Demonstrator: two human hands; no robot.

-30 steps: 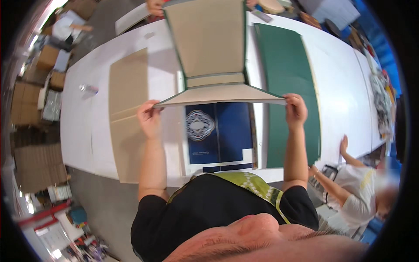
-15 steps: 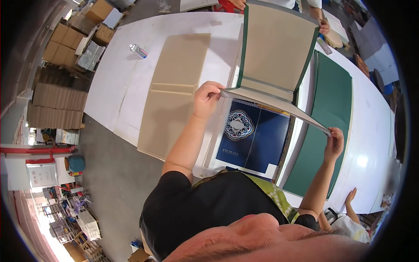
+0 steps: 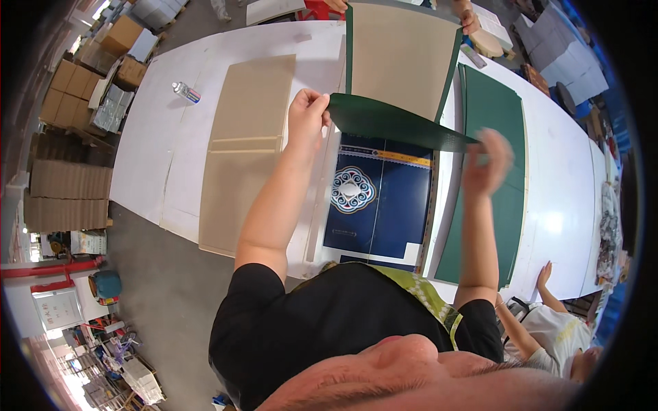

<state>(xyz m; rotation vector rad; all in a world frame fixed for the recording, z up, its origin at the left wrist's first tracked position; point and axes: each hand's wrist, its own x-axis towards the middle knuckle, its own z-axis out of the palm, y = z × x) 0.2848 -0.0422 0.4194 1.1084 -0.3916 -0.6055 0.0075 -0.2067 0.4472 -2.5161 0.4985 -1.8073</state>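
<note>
A large folding board cover, beige inside (image 3: 404,55) and with dark green outside (image 3: 391,118), is held up over the white table. My left hand (image 3: 308,118) is closed on the near-left corner of its green flap. At the flap's right corner is my right hand (image 3: 486,164), its fingers smeared by motion, so their grip is unclear. Another person's hands, a left-side one (image 3: 336,5) and a right-side one (image 3: 469,19), are at the cover's far end. Beneath the flap lies a dark blue printed sheet (image 3: 397,198) with a round ornamental pattern, in a pale frame.
Left of the frame lies a creased beige board (image 3: 247,137); to the right, dark green covers (image 3: 486,178). A spray can (image 3: 186,92) lies on the white table (image 3: 154,137). A co-worker's hand (image 3: 544,275) rests at the right edge. Cardboard stacks (image 3: 72,185) stand at far left.
The near flap has folded farther up and away, so its green outside now shows. Both my hands have moved farther from me, uncovering more of the blue sheet.
</note>
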